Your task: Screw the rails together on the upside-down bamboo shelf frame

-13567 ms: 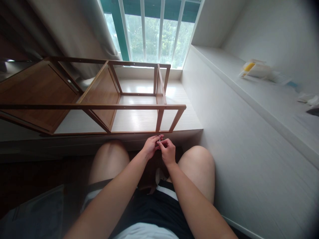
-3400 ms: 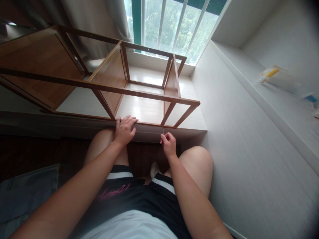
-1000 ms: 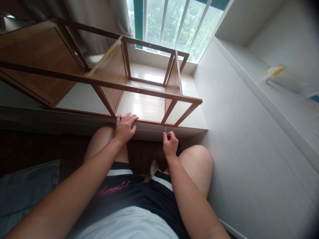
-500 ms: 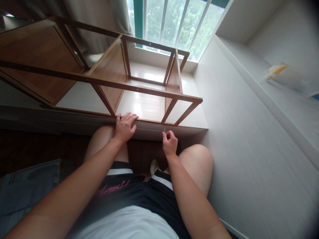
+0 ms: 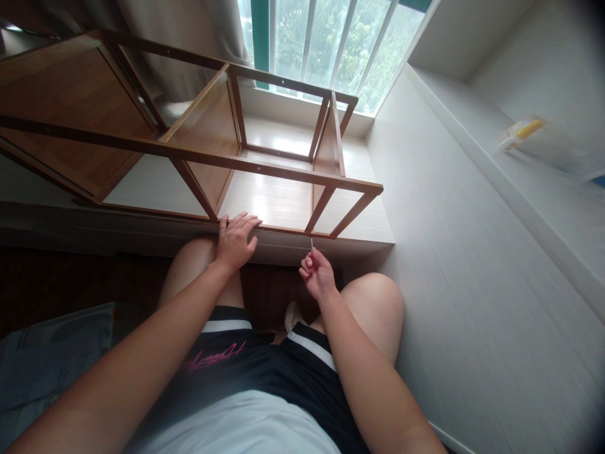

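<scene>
A wooden shelf frame (image 5: pixel 265 169) lies on its side on a pale raised platform (image 5: pixel 368 227) under the window. My left hand (image 5: pixel 235 241) rests flat on the frame's near bottom rail, fingers stretched out. My right hand (image 5: pixel 317 275) is curled just below the rail, by the frame's right end. Its fingers pinch a thin metal tool (image 5: pixel 311 243), likely a hex key, whose tip points up into the rail. I sit with my knees either side of my hands.
A white wall and a ledge (image 5: pixel 477 164) run along the right, with a yellow and white packet (image 5: pixel 524 132) on the ledge. A grey curtain (image 5: pixel 189 57) and barred window (image 5: pixel 321 44) are behind the frame. A plastic sheet (image 5: pixel 42 372) lies on the dark floor at left.
My right hand has turned at the wrist and dropped slightly, palm now facing more upward, with the thin tool still at the rail. My left hand and the frame stay put.
</scene>
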The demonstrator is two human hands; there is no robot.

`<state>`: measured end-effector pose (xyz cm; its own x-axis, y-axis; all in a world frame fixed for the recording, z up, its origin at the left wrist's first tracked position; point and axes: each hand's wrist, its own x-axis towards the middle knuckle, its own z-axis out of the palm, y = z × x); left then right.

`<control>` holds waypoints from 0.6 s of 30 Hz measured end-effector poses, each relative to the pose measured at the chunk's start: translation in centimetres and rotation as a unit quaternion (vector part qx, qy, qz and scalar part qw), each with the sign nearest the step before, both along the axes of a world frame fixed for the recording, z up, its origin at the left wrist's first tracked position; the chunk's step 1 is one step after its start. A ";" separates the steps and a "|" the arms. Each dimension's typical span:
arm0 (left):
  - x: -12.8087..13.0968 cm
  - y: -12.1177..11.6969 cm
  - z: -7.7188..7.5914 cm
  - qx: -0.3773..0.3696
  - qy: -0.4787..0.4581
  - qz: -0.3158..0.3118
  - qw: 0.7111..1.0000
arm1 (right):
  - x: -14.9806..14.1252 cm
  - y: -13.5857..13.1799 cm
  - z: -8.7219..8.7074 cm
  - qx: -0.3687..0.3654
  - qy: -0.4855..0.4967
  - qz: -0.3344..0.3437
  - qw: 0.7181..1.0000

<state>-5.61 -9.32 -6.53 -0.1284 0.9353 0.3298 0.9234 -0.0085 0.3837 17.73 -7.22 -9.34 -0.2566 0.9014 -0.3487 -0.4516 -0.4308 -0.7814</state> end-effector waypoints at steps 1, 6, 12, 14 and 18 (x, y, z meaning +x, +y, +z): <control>0.0 0.0 0.0 0.000 0.000 0.001 1.000 | -0.1 -0.2 0.0 -0.026 0.044 0.016 0.999; 0.0 0.0 0.0 0.002 -0.002 0.001 1.000 | -1.0 -1.1 -0.2 -0.061 0.116 0.040 0.990; 0.0 -0.1 0.0 0.005 -0.005 -0.003 1.000 | -1.3 -1.2 -0.5 -0.006 0.049 0.001 0.999; -0.1 -0.1 -0.1 0.007 -0.001 -0.003 1.000 | -1.1 -1.0 -0.6 0.012 0.005 -0.027 1.000; -0.1 0.0 -0.3 0.008 0.001 -0.002 1.000 | -0.8 -0.7 -1.1 0.044 -0.084 -0.065 0.993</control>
<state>-5.74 -9.37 -6.79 -0.1233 0.9303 0.3455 0.9241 -0.0192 0.3817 16.93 -7.90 -10.40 -0.0804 0.9522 -0.2947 -0.3596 -0.3034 -0.8824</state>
